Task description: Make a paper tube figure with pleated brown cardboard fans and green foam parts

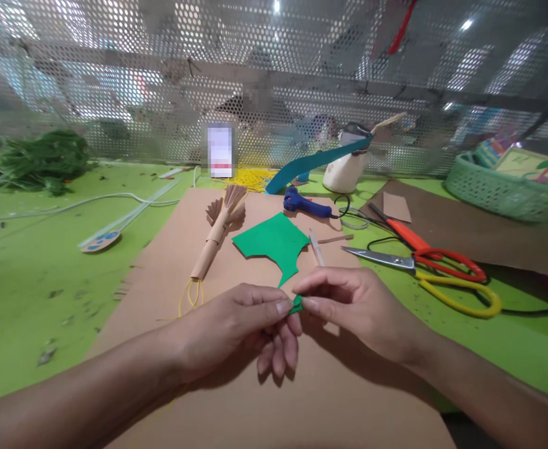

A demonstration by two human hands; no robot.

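Note:
My left hand (255,321) and my right hand (348,305) meet low in the middle of the head view. Between their thumbs and fingertips they pinch a small folded piece of green paper (296,304), mostly covered by the fingers. Just beyond lies a larger green paper sheet (269,240) with curved cut-outs. To its left rests a rolled brown paper figure (212,240) with pleated fans and a yellow string loop (193,299). A pale pen-like stick (315,246) lies near my right hand.
Brown cardboard (161,249) covers part of the green table (21,299). On the right lie yellow-handled scissors (458,296) and a red-handled tool (409,234). Farther back are a blue glue gun (306,204), white container (346,168), green basket (498,190) and perforated metal screen (138,106).

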